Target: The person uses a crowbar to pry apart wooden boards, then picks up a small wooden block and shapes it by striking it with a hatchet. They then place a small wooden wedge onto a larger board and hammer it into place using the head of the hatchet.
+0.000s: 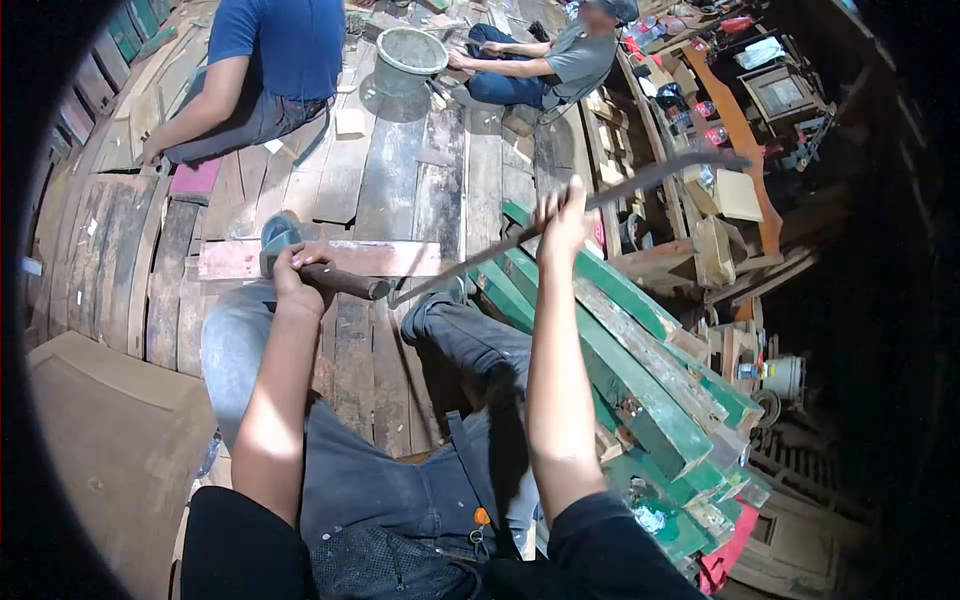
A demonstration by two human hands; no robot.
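My left hand (295, 272) is closed around the wooden handle of a hammer (345, 282) that lies across my left knee. A long dark iron crowbar (640, 185) is gripped in my right hand (562, 220), raised above a stack of green painted planks (640, 360). The bar runs from upper right down to its tip near my right knee, close to the hammer's end. I sit on a floor of old boards with my legs in grey jeans stretched ahead.
A pale plank (400, 258) lies crosswise just past my feet. One person in a blue shirt (270, 60) sits at the far left, another in grey (560, 60) at the far right beside a grey bucket (408, 55). Clutter and crates fill the right side.
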